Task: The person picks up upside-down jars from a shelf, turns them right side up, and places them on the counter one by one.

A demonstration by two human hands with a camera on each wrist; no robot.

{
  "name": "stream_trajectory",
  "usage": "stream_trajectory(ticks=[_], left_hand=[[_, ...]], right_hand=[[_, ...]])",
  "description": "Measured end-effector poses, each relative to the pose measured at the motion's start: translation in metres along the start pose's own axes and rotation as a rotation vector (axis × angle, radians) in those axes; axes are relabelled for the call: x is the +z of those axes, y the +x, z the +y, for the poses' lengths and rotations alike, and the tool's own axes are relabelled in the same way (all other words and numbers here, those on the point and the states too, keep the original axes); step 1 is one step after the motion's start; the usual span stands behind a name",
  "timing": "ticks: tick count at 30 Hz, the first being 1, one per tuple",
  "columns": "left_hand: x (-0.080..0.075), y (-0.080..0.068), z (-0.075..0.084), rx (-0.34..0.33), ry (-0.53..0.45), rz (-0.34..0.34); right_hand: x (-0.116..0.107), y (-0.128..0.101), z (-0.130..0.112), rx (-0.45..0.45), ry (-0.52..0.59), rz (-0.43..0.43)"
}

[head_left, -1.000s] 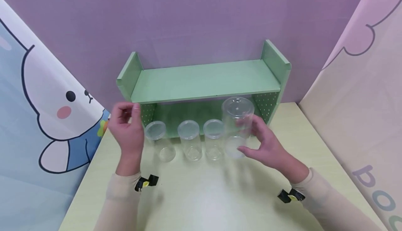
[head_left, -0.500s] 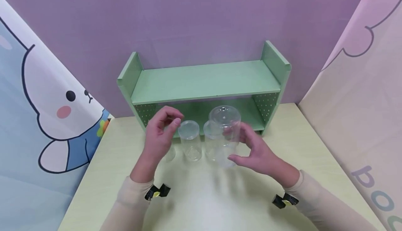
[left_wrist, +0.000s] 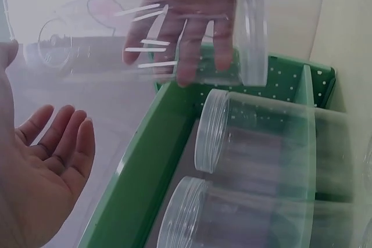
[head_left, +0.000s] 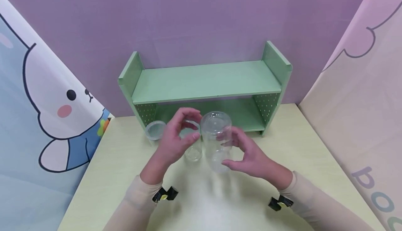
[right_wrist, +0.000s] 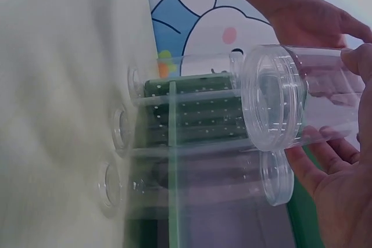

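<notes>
My right hand grips a clear plastic jar round its side, raised over the table. It is upside down: its ridged screw lid faces down and its base faces up. My left hand hovers just left of the jar, fingers loosely bent and thumb apart, holding nothing. In the left wrist view, a gap shows between these fingers and the jar. Three similar jars stand lid up in a row behind: the left jar, the middle jar partly behind my left hand, and the right jar, hidden by the held jar in the head view.
A green two-tier shelf stands at the back of the pale table, close behind the row of jars. A purple backdrop hangs behind it, with printed curtains on both sides.
My right hand has brought the upside-down jar leftward and slightly nearer. My left hand has moved right, from over the left jar's side to beside the held jar, its fingers spreading.
</notes>
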State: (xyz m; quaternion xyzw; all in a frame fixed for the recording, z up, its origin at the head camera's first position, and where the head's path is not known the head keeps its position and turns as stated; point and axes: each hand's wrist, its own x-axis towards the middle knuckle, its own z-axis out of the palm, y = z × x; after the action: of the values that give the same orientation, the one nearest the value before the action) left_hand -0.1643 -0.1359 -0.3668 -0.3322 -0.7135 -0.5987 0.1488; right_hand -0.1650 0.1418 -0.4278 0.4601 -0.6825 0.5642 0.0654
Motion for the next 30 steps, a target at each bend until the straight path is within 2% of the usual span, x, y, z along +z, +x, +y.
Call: stream_trajectory(ticks=[7,12,21,30], left_hand=[[0.007,0.001,0.005,-0.019,0.018,-0.090],[0.009,0.002,0.008,-0.010,0.028,-0.122],[0.004,0.003,0.008,0.029,0.113,-0.171],[-0.002,0.003,0.011,0.012,0.160,-0.227]], right_hand=[[0.008,-0.001,0.002,0.044,0.005,-0.032],[0.011,-0.003,0.001,0.057,-0.013,-0.054],[0.012,-0.005,0.003,0.047,-0.064,-0.058],[0.010,-0.007,0.001,0.059,-0.104,-0.069]])
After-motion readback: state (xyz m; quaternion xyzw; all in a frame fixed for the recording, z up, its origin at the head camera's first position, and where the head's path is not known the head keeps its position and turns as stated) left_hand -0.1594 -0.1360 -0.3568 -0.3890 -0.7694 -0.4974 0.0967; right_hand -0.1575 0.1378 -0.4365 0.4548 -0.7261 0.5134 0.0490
